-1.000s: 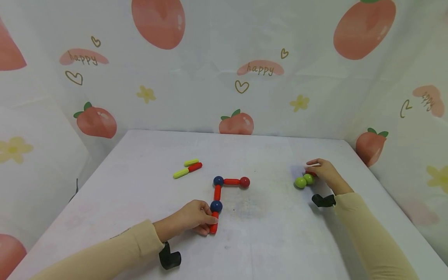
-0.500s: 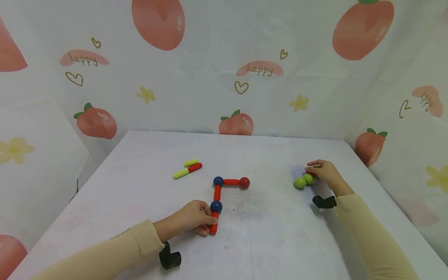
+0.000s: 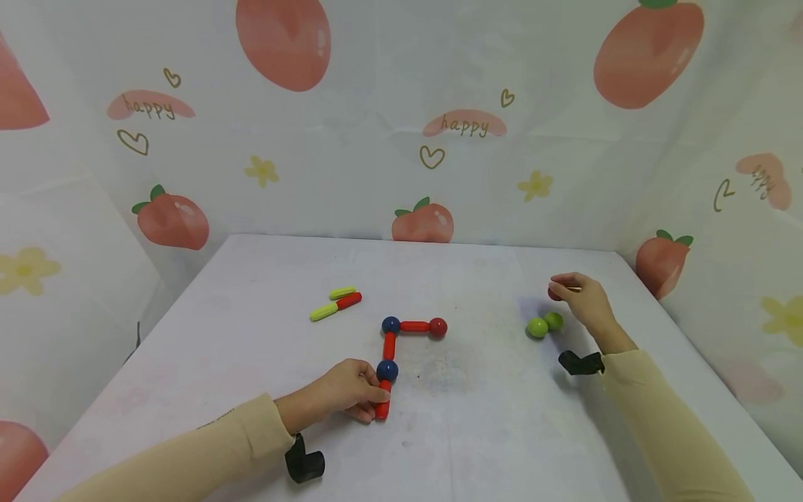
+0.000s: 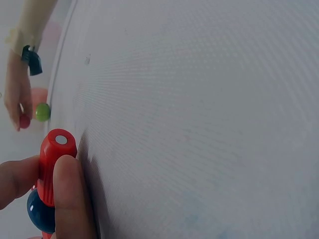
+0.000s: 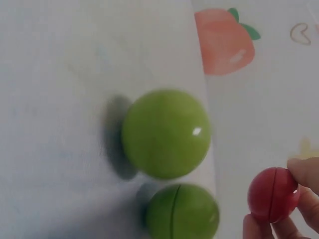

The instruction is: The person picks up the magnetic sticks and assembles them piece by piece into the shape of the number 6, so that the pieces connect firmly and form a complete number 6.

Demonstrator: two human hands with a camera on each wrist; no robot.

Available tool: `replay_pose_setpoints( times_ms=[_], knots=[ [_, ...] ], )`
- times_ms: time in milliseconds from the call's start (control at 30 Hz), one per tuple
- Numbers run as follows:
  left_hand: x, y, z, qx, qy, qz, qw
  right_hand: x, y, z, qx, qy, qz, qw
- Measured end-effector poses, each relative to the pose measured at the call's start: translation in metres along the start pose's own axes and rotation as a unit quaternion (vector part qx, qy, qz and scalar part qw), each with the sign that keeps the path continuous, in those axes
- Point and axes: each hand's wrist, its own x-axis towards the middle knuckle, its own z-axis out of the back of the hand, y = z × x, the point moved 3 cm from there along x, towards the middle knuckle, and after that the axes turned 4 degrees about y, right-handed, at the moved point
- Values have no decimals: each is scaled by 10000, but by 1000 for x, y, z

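Observation:
My left hand (image 3: 345,389) pinches a red magnetic rod (image 4: 48,172) between thumb and fingers; its bare end shows a silvery disc in the left wrist view. The rod's other end meets a blue ball (image 3: 387,370). From there a second red rod (image 3: 389,346) leads to another blue ball (image 3: 391,325), then a third red rod (image 3: 415,326) runs right to a red ball (image 3: 438,327). On the right, my right hand (image 3: 585,301) holds a red ball (image 5: 274,194) in its fingertips, above the table. Below it lie two green balls (image 5: 167,134), side by side.
At the back left of the white table (image 3: 282,265) lies a yellow rod (image 3: 324,312) end to end with a red rod (image 3: 349,300). Another yellow rod (image 3: 342,293) is just behind them. A patterned cloth (image 3: 351,139) hangs behind the table.
My right hand has lifted the red ball up and away from the two green balls, which stay on the table. My left hand and the joined rods have not visibly moved.

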Motion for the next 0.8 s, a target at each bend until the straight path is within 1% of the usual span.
replay_pose_setpoints(
  times_ms=[133, 267, 367, 500, 633, 800],
  knots=[
    [0, 0, 0, -8, 1, 14, 10000, -7, 15, -2, 158, -159, 73, 9997],
    [-1, -1, 0, -4, -2, 37, 10000, -16, 30, -6, 242, -255, 326, 9988],
    [-2, 0, 0, 2, 2, 32, 10000, -22, 42, -10, 286, -213, 574, 9977],
    [-1, 0, 1, -11, 1, 19, 10000, -31, 56, -18, 401, -50, 900, 9951],
    [-1, 1, 1, -6, -10, 31, 10000, -42, 69, -28, 348, 65, 1198, 9922],
    [0, 2, 1, 14, -13, 30, 10000, -56, 84, -41, 204, 111, 1485, 9886]
  ],
)
